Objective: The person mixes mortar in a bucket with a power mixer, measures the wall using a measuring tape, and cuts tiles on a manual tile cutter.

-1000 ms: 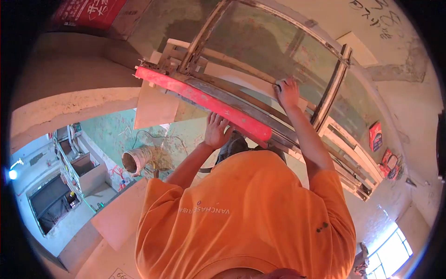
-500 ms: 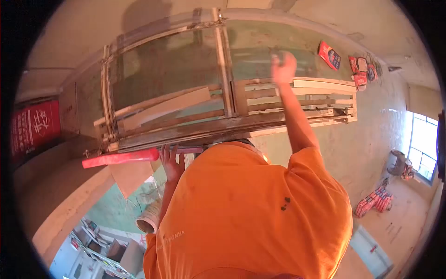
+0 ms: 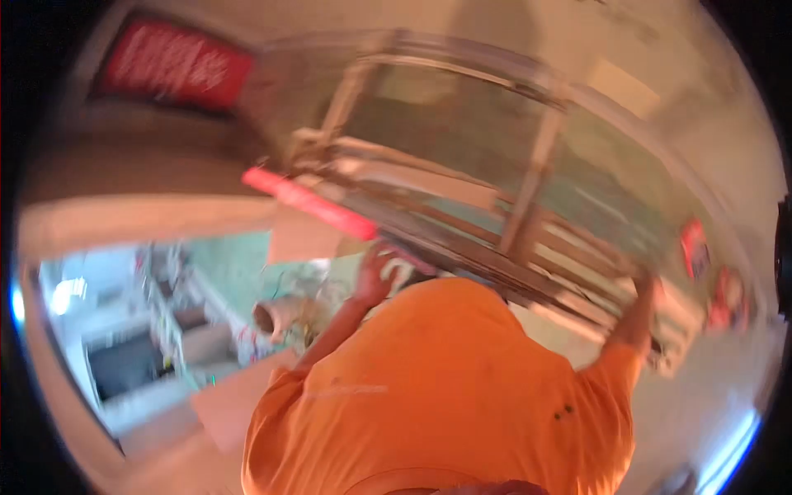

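My left hand (image 3: 376, 276) is at the near edge of a long wooden frame (image 3: 544, 144), just below the end of a red bar (image 3: 309, 205). Its fingers are apart and somewhat bent. Whether they touch the edge is unclear. My right hand (image 3: 648, 290) is low over the slatted right end of the frame, its fingers smeared by motion. I cannot make out anything in it. Wooden slats (image 3: 577, 247) lie along the frame between the two hands.
A cardboard-coloured tube (image 3: 276, 318) stands below my left arm, near a doorway into a cluttered room. Red packets (image 3: 695, 247) lie at the far right. A red sign (image 3: 177, 64) hangs upper left. A bright window (image 3: 726, 462) is lower right.
The view has swung to the left, so the frame now slants. My right hand has come down from its raised position toward the frame's right end. My left hand stays near the red bar.
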`<state>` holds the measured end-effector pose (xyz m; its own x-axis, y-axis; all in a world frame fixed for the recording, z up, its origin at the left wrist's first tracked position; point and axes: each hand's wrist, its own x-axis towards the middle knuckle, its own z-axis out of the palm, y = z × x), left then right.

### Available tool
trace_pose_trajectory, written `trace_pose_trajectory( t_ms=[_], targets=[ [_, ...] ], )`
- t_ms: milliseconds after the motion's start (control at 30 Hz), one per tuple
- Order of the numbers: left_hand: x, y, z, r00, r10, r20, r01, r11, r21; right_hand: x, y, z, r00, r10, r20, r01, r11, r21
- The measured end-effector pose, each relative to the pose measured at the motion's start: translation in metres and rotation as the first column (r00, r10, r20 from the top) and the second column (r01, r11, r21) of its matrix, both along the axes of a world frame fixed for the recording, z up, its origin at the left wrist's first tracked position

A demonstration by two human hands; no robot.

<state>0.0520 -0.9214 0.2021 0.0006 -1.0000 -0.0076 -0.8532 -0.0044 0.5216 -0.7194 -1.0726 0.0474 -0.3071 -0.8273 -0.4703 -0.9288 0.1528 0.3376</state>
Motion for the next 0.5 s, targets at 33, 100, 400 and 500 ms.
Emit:
trace_pose_trajectory(
  t_ms=[33,100,400,500],
  targets=[
    [0.000,0.002,0.002,1.000,0.007,0.011,-0.007,1.000,0.005,-0.006,-0.002,-0.006,0.998,0.069,0.003,-0.069,0.998,0.014],
    [0.004,0.003,0.008,0.996,0.078,0.039,-0.076,0.997,-0.031,-0.020,-0.002,-0.018,0.989,0.136,0.058,-0.132,0.988,-0.078],
    [0.027,0.015,0.033,0.981,0.035,-0.192,-0.025,0.998,0.053,-0.031,-0.046,0.008,-0.471,0.310,0.826,0.874,0.035,0.485],
    [0.042,0.008,0.051,0.963,0.031,-0.269,0.011,0.988,0.154,0.032,-0.081,0.052,-0.344,0.219,0.913,0.916,0.291,0.275]
  ],
)
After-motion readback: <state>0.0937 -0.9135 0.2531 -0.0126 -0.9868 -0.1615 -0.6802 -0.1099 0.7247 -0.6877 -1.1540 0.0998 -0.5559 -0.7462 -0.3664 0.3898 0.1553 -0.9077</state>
